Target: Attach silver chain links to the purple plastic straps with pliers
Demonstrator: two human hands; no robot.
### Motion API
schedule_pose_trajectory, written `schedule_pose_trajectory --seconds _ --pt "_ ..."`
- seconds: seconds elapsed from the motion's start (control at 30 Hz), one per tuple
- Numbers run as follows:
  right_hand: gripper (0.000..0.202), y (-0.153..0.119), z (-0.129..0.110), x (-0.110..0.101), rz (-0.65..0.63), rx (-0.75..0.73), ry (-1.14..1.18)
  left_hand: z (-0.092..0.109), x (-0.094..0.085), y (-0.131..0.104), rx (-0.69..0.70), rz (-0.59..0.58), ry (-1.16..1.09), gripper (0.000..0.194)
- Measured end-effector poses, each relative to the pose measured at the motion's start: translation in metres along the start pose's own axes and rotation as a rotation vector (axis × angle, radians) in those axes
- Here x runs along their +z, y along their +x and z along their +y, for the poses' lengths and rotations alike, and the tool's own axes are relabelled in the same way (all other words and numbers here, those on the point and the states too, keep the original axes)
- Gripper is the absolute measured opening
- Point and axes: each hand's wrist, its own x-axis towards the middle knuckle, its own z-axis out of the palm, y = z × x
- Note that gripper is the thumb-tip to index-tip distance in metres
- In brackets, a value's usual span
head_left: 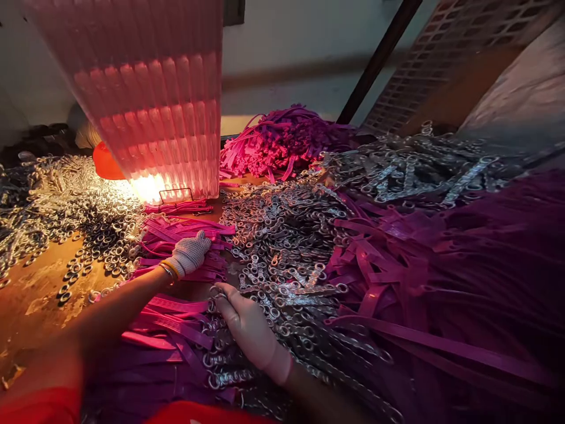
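From my end of the feed, I have the pink straps (165,232) in a layered bundle left of centre, under and around the left hand (189,256), their long axes running mostly crosswise, with a slight fan, and their right-hand ends pointing at the pile of metal link strips (286,229). The left hand, in a dotted knit glove, lies on them with curled fingers; I cannot tell whether it grips any. The right hand (249,327), also gloved, reaches forward and left, its thumb and forefinger narrow at a metal ring (216,292); whether they pinch it I cannot make out. Nearer me, more straps slant beneath the left forearm, beside link strips whose ringed ends face left. Just beyond the bundle, the lower edge of a ribbed panel (176,118) limits forward reach, with a red lamp shade (106,162) behind its left side. Rightward, link strips and a broad spread of purple straps (419,282) crowd the way. My roomiest patch is the bare brown tabletop (35,300) at left, short of the loose rings (106,235).
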Motion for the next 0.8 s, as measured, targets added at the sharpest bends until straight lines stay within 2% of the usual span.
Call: schedule_pose_trajectory --seconds 0.13,0.23,0.3,0.43,0.53,0.63,0.7,0.8 --pt "0.038 0.011 -0.005 -0.005 0.043 -0.067 -0.081 -0.004 0.0 -0.007 -0.014 0.066 -0.051 0.035" --pt "0.034 0.02 -0.008 -0.009 0.122 -0.201 -0.14 -0.004 -0.01 -0.031 -0.015 0.121 -0.136 0.022" --pt "0.032 0.025 -0.012 -0.011 0.153 -0.283 -0.157 -0.001 -0.019 -0.056 -0.024 0.125 -0.347 0.021" --pt "0.033 0.028 -0.021 -0.004 0.071 -0.32 -0.229 0.011 -0.034 -0.114 -0.116 0.0 -1.045 0.031" --pt "0.032 0.025 -0.028 0.007 0.002 -0.318 -0.448 0.021 -0.036 -0.142 -0.172 -0.005 -1.264 0.034" --pt "0.032 0.019 -0.035 0.012 -0.056 -0.309 -0.721 0.027 -0.028 -0.154 -0.227 -0.018 -1.262 0.033" --pt "0.03 0.014 -0.039 0.012 -0.113 -0.308 -0.855 0.029 -0.018 -0.159 -0.192 -0.031 -1.128 0.03" --pt "0.029 0.007 -0.042 0.012 -0.174 -0.284 -0.906 0.029 0.0 -0.165 -0.036 0.124 -0.803 0.014"
